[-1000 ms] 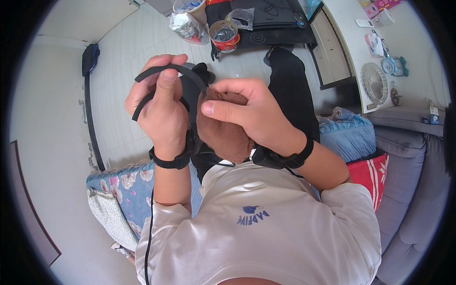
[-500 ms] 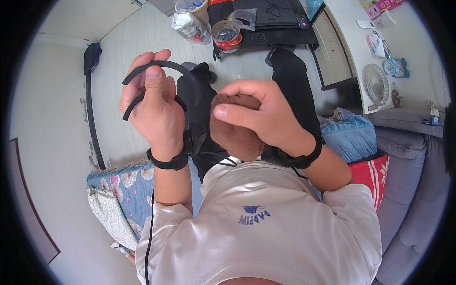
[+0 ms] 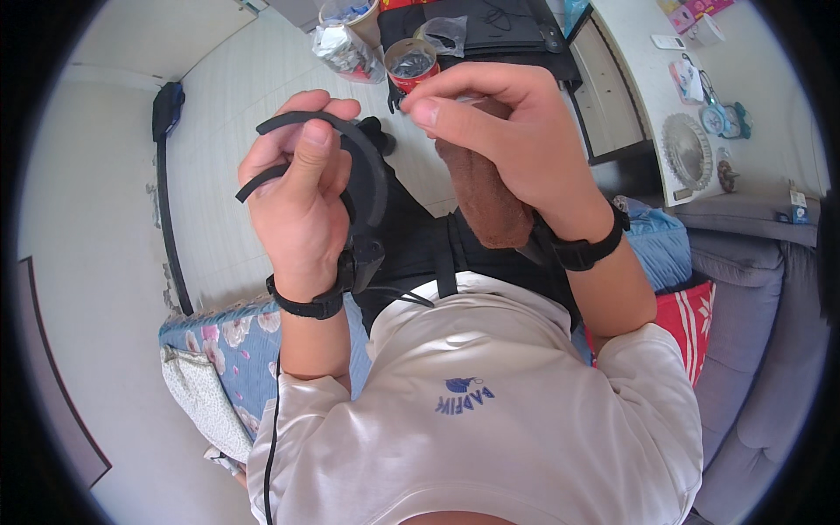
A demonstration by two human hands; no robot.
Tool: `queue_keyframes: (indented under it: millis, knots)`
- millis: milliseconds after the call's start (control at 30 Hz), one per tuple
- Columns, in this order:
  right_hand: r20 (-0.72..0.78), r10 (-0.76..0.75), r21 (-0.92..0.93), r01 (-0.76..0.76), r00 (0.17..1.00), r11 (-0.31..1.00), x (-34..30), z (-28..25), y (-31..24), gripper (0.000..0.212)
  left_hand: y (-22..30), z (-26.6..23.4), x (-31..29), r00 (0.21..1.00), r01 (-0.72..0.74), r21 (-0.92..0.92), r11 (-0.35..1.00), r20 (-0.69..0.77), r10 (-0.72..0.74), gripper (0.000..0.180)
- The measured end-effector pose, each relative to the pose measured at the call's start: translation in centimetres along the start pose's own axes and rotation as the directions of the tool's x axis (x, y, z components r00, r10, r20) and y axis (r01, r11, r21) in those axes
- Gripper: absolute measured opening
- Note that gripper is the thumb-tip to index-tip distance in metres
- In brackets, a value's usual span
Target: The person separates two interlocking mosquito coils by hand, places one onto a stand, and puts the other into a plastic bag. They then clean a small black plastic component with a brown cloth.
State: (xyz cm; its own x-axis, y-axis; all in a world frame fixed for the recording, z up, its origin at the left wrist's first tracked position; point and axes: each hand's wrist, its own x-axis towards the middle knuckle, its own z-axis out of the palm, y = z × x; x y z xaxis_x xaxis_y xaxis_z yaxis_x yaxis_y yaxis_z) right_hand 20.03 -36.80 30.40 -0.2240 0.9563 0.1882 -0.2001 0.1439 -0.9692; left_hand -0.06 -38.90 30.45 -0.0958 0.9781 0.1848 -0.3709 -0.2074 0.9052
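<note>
My left hand [image 3: 297,214] is closed around a black curved band [image 3: 374,171]. Its thumb presses on the upper strip, and two free ends stick out past the fingers on the left. To the right and a little farther away, my right hand [image 3: 538,144] holds a brown cloth [image 3: 486,197] bunched under its palm. The cloth's lower part hangs toward my lap. My right thumb and forefinger come together at the tips, apart from the band. Each wrist wears a black strap, with a dark device at the left one.
Ahead on the floor stand a red tub [image 3: 411,66], a silver bag [image 3: 347,54] and a black table [image 3: 499,31]. A white counter [image 3: 652,96] at the right bears a glass dish [image 3: 688,153]. A grey sofa [image 3: 735,315] and a red cushion [image 3: 691,328] lie at my right.
My right hand has moved away from me and to the right with the cloth, which now hangs longer. My left hand has shifted slightly right, still holding the band. My right leg has moved outward.
</note>
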Motion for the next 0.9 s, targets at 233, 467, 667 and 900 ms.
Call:
queue_keyframes:
  millis: [233, 467, 667, 900]
  knots:
    - [0.076, 0.080, 0.066, -0.085, 0.994, 0.994, 0.5, 0.8, 0.0, 0.014, 0.3, 0.4, -0.3, 0.997, 0.069, 0.002, 0.998, 0.046, -0.069, 0.029]
    - [0.075, 0.040, 0.050, -0.044, 0.996, 0.998, 0.6, 1.2, -0.1, 0.013, 0.1, 0.4, -0.3, 0.996, 0.069, 0.000, 0.998, 0.062, -0.069, 0.028]
    - [0.074, 0.053, 0.014, -0.055, 0.996, 0.998, 0.6, 1.0, -0.2, 0.013, 0.1, 0.4, -0.2, 0.995, 0.066, 0.004, 0.998, 0.079, -0.066, 0.027]
    - [0.056, 0.071, -0.034, -0.069, 0.996, 0.997, 0.9, 0.6, 0.1, 0.013, 0.0, -0.4, -0.1, 0.997, 0.060, 0.031, 0.998, 0.048, -0.061, 0.027]
